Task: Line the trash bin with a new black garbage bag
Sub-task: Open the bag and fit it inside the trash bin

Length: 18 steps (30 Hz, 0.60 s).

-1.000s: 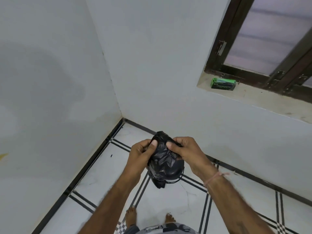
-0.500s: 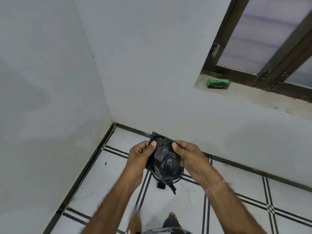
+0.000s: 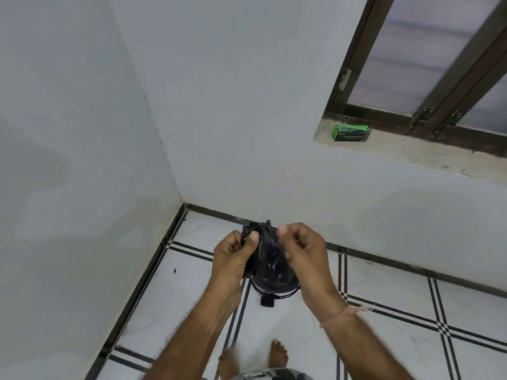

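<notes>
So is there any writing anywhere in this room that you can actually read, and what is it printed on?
Small green and black cardboard box on the stone window sill: light lines of print on its green top and black side, too small and blurred to read.
Round black trash bin on the floor: a small pale mark on its front, unreadable.
Crumpled black plastic garbage bag, in the left hand and right hand: no print visible.

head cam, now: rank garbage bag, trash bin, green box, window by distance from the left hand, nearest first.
1. black garbage bag: pinched in the left hand, touching.
2. trash bin: on the floor just below the hands, mostly hidden by the bag.
3. green box: up right, on the sill's left end.
4. window: behind and above the box.
</notes>
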Motion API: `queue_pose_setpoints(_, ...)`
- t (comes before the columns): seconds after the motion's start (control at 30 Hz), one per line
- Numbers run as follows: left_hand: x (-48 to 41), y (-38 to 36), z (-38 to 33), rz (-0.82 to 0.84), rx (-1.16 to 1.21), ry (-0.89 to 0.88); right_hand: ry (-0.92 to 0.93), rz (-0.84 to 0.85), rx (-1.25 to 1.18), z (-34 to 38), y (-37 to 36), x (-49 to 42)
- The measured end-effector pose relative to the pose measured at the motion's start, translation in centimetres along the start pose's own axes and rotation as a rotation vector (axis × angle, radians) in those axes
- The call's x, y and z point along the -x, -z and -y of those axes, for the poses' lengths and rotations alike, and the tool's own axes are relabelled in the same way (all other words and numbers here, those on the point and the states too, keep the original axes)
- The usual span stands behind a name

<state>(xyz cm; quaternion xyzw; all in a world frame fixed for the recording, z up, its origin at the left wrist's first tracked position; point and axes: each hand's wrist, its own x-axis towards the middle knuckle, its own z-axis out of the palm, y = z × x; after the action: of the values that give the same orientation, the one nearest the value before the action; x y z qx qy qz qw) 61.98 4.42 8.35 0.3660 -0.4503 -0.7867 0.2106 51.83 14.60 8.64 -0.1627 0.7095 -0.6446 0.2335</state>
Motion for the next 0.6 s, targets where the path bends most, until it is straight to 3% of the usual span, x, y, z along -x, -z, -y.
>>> queue_pose_setpoints(0.07, 0.1, 0.1, -0.1, 0.006, 0.017, 0.01, -0.149, 0.175, -0.126, 0.9, -1.2, 0.6)
queue_pose_setpoints(0.13, 0.2, 0.0, -0.2, 0.007, 0.054, 0.034, -0.258, 0.224, -0.191, 1.2, -2.2, 0.9)
queue_pose_setpoints(0.43, 0.0, 1.2, 0.5, -0.057, 0.201, 0.06, -0.527, 0.041, -0.436, 0.9, -3.2, 0.2)
queue_pose_setpoints(0.6, -0.8, 3.0, 0.8, -0.176, 0.311, 0.101, -0.666, -0.166, -0.478, -0.4, -1.3, -1.5)
